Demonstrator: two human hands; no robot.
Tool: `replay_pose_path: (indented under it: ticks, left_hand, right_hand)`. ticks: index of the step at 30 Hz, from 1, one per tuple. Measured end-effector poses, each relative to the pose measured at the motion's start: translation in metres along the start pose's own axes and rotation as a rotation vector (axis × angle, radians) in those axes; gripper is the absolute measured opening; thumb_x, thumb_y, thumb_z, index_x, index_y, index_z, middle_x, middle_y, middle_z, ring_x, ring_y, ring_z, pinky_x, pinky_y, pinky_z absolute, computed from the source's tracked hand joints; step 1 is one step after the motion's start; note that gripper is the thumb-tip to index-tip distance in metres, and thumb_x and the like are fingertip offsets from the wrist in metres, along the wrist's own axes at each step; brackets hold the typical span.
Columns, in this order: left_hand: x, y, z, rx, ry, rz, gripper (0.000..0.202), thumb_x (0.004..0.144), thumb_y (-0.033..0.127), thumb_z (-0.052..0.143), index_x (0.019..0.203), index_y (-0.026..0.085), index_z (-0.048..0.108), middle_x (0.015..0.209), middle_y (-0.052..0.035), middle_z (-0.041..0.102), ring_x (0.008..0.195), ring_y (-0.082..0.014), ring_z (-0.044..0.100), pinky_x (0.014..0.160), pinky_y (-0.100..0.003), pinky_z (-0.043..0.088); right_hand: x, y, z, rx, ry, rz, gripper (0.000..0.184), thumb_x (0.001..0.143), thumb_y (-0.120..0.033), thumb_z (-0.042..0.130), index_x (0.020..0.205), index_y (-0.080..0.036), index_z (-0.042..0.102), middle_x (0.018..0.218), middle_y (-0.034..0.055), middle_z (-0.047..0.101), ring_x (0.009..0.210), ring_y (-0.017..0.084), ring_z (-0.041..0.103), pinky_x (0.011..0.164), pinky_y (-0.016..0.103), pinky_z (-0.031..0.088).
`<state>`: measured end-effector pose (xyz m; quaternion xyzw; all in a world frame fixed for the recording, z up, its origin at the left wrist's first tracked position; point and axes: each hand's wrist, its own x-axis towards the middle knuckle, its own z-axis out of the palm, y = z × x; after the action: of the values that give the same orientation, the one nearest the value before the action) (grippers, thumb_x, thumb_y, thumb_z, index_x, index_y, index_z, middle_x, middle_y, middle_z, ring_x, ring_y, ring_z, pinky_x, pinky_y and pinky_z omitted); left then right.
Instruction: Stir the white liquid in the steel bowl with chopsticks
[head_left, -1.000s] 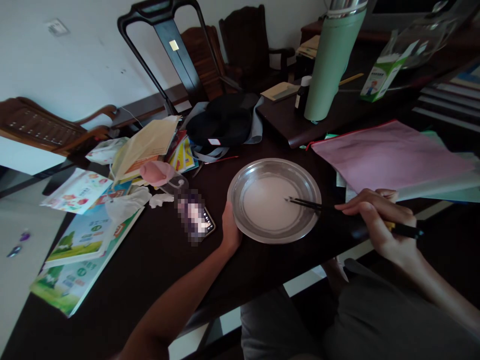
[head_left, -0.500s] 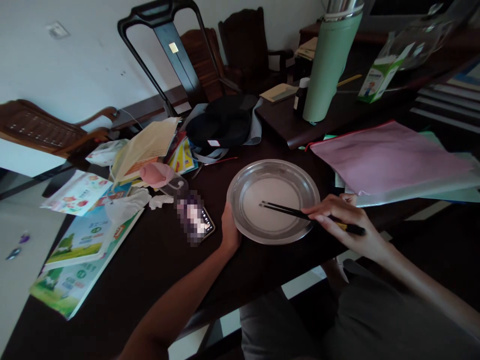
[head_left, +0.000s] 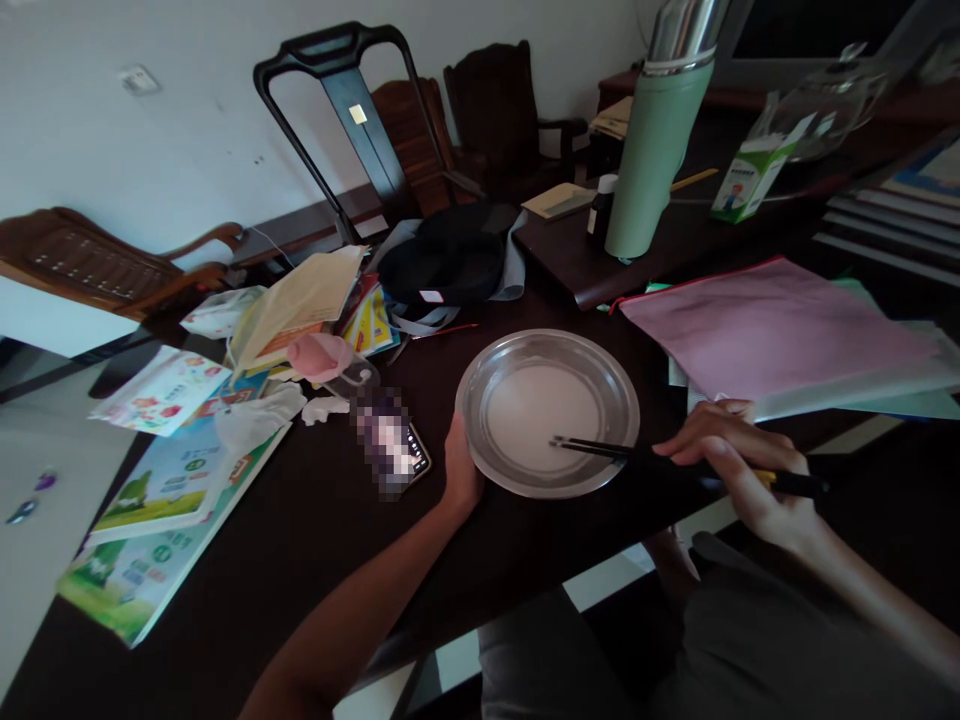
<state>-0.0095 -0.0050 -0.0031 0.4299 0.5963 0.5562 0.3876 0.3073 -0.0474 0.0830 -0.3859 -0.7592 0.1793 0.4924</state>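
Note:
A round metal bowl (head_left: pixel 517 481) holds a whitish, cloudy liquid (head_left: pixel 536 400) and sits on the dark table. My left hand (head_left: pixel 461 468) grips the bowl's left side, its fingers mostly hidden behind the rim. On the right, my right hand (head_left: pixel 750 465) is closed around a pair of black chopsticks (head_left: pixel 600 449). Their pale tips are close together over the middle of the bowl, and whether they touch the liquid I cannot tell. To the left of my left hand lies a phone (head_left: pixel 394 445) with its screen lit and partly blurred.
Workbooks (head_left: pixel 161 500) and a pink-lidded clear object (head_left: pixel 322 358) lie left. Behind the bowl is a black bag (head_left: pixel 442 262). A green thermos (head_left: pixel 656 160) stands on a raised surface beside a small dark bottle (head_left: pixel 600 212). A pink zip folder (head_left: pixel 780 325) lies right.
My right hand has drawn back to the right, and the chopstick tips have moved right and nearer to me within the bowl. My left hand stays on the bowl. The view has tilted slightly.

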Motion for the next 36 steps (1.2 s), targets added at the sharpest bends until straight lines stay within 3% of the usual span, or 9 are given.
replay_pose_path:
  ticks: [8,13,18,23,30,36]
  left_hand:
    - [-0.001,0.003,0.0,-0.006,-0.007,0.004,0.051,0.096,0.066,0.054,0.105,0.021,0.076,0.106,-0.0063,0.079,0.107,-0.0247,0.07,0.102,-0.04,0.053]
    - [0.0,0.001,0.0,-0.005,-0.002,-0.01,0.052,0.096,0.069,0.052,0.105,0.023,0.076,0.106,-0.0048,0.079,0.108,-0.0237,0.07,0.102,-0.039,0.053]
    - [-0.001,0.002,0.001,-0.021,-0.008,-0.021,0.057,0.096,0.072,0.05,0.11,0.023,0.075,0.112,-0.0058,0.079,0.111,-0.0244,0.07,0.103,-0.039,0.053]
    - [-0.001,0.002,0.001,-0.005,0.001,-0.008,0.054,0.096,0.07,0.052,0.11,0.023,0.076,0.114,-0.0065,0.079,0.113,-0.0249,0.07,0.104,-0.04,0.052]
    - [0.0,0.004,0.003,-0.045,-0.001,-0.058,0.056,0.095,0.071,0.051,0.108,0.023,0.076,0.109,-0.0056,0.079,0.107,-0.0239,0.071,0.1,-0.039,0.055]
    - [-0.002,0.009,0.004,-0.038,0.003,-0.055,0.061,0.095,0.074,0.048,0.109,0.021,0.076,0.114,-0.0065,0.079,0.11,-0.0245,0.069,0.104,-0.04,0.052]
  right_hand:
    - [0.009,0.006,0.026,-0.111,-0.189,-0.009,0.014,0.105,-0.034,0.06,0.1,-0.03,0.073,0.105,0.0011,0.084,0.085,0.021,0.075,0.079,0.044,0.043]
    - [0.008,0.011,0.023,-0.204,-0.08,-0.001,0.012,0.103,-0.027,0.062,0.099,-0.029,0.072,0.104,0.0005,0.083,0.086,0.022,0.073,0.08,0.044,0.039]
    - [0.002,0.008,0.006,-0.14,0.081,0.016,0.029,0.106,-0.023,0.051,0.084,-0.027,0.07,0.084,0.0006,0.079,0.072,0.022,0.069,0.078,0.046,0.038]
    - [0.0,0.003,0.005,-0.004,0.012,0.006,0.031,0.107,-0.025,0.049,0.083,-0.028,0.069,0.083,-0.0006,0.079,0.071,0.022,0.07,0.079,0.047,0.042]
    - [0.009,0.004,0.025,-0.099,-0.207,-0.018,0.011,0.104,-0.029,0.061,0.102,-0.03,0.071,0.106,0.0006,0.084,0.087,0.021,0.075,0.079,0.043,0.041]
    - [0.007,0.009,0.025,-0.193,-0.09,-0.004,0.011,0.103,-0.027,0.062,0.099,-0.029,0.071,0.106,0.0007,0.083,0.088,0.023,0.073,0.081,0.044,0.039]
